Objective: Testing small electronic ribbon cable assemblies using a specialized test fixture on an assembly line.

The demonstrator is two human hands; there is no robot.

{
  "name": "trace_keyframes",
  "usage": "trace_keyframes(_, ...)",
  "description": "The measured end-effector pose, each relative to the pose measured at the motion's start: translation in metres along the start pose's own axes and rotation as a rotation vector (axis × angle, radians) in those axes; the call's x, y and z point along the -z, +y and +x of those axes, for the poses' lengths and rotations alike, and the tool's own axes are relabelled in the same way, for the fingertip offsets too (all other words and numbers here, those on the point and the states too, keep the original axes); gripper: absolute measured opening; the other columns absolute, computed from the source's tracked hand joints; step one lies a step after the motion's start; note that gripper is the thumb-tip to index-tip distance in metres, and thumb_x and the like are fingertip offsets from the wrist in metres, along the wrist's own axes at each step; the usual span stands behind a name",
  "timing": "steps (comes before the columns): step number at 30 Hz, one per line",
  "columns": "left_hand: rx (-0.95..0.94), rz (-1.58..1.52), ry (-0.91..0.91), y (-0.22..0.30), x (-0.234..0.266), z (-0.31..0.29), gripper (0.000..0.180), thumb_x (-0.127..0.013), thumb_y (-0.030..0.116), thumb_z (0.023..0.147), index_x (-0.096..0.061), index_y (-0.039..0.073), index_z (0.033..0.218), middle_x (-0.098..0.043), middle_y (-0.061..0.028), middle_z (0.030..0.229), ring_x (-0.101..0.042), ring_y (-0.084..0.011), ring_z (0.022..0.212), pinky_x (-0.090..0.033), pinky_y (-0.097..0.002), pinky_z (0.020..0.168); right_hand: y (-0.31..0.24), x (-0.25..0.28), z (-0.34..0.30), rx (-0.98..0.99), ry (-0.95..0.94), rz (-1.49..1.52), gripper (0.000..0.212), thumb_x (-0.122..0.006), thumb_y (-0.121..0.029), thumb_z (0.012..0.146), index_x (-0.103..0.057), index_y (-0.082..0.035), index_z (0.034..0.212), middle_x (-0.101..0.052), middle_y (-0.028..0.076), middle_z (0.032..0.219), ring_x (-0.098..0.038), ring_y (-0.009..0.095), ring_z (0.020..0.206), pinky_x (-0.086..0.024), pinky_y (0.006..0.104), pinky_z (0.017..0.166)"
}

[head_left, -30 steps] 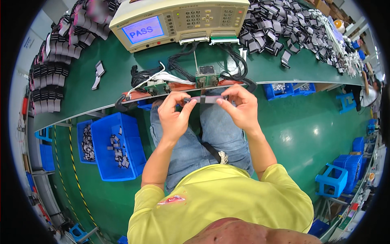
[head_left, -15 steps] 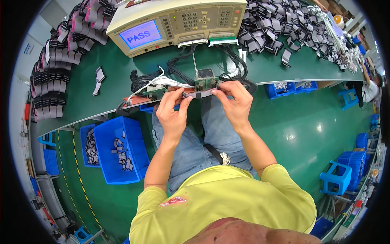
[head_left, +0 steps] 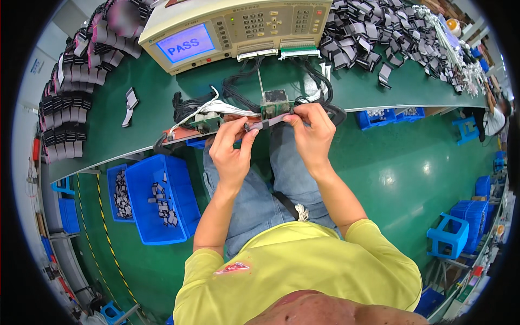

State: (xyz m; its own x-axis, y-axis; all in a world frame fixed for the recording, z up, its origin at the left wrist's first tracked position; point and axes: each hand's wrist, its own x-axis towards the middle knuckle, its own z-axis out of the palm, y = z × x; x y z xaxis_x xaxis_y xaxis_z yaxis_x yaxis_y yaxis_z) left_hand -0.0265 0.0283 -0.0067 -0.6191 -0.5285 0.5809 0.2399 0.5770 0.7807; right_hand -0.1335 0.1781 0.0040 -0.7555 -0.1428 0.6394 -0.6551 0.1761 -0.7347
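A short grey ribbon cable [head_left: 272,121] with black connectors stretches between my two hands at the front edge of the bench. Its left end is pinched between the thumb and fingers of my left hand [head_left: 233,149]. My right hand [head_left: 312,132] pinches the other end, which sits slightly higher. Just behind the cable stands a small test fixture with a green circuit board [head_left: 275,103]; whether they touch cannot be made out. Black wire bundles [head_left: 238,86] run from the fixture area up to the beige cable tester [head_left: 238,32], whose screen is lit.
Stacked ribbon cables [head_left: 70,116] line the bench's left side, and a heap of them [head_left: 357,38] covers the back right. Two loose cables [head_left: 130,103] lie left of the tester. A blue bin [head_left: 187,206] with cables stands on the floor at left; a blue stool [head_left: 448,235] is at right.
The cable now slants, its right end raised, where before it lay nearly level. My right hand has shifted slightly; my left hand keeps its pinch.
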Motion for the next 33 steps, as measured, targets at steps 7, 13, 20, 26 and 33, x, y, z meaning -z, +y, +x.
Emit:
trace_keyframes(7,0.060,-0.086,-0.126,0.000,0.012,-0.010,0.036,-0.077,-0.004,0.089,-0.070,-0.002,0.123,-0.072,-0.0147,0.112,-0.075,-0.0230,0.093,-0.061,-0.0330,0.081,-0.001,0.005,-0.002,0.123,0.018,-0.083,0.028,-0.090,-0.008,0.076,-0.070,-0.001,0.096,-0.069,0.010,0.096,-0.071,0.025,0.076,-0.059,0.0359,0.065)
trace_keyframes(13,-0.076,-0.041,-0.202,0.017,0.019,-0.014,0.032,-0.077,-0.007,0.086,-0.073,-0.001,0.117,-0.073,-0.0130,0.103,-0.075,-0.0224,0.088,-0.060,-0.0315,0.079,-0.020,0.009,-0.005,0.360,-0.454,-0.059,0.033,-0.085,-0.032,0.083,-0.072,-0.008,0.103,-0.067,0.005,0.099,-0.070,0.026,0.075,-0.056,0.0369,0.061)
trace_keyframes(20,-0.003,-0.089,-0.193,0.016,-0.008,-0.003,0.029,-0.076,-0.007,0.086,-0.073,-0.002,0.114,-0.074,-0.0141,0.098,-0.075,-0.0250,0.087,-0.059,-0.0328,0.078,-0.029,0.008,-0.007,0.211,-0.338,-0.157,0.014,-0.080,-0.019,0.089,-0.073,-0.008,0.093,-0.062,0.006,0.082,-0.067,0.029,0.063,-0.051,0.0399,0.054)
trace_keyframes(26,-0.082,0.066,-0.059,0.009,-0.017,-0.002,0.031,-0.078,-0.007,0.084,-0.073,-0.002,0.114,-0.075,-0.0143,0.102,-0.075,-0.0283,0.090,-0.060,-0.0347,0.079,-0.035,-0.012,-0.007,0.138,-0.207,-0.155,0.014,-0.082,-0.014,0.087,-0.071,-0.005,0.089,-0.062,0.008,0.079,-0.065,0.030,0.063,-0.049,0.0391,0.055)
trace_keyframes(33,-0.026,0.013,-0.063,0.002,-0.020,0.004,0.029,-0.077,-0.008,0.084,-0.073,-0.002,0.112,-0.075,-0.0145,0.104,-0.076,-0.0271,0.090,-0.061,-0.0342,0.079,-0.034,-0.020,-0.007,0.071,-0.157,-0.217,0.014,-0.082,-0.014,0.088,-0.071,-0.006,0.089,-0.064,0.008,0.082,-0.066,0.032,0.065,-0.050,0.0413,0.056)
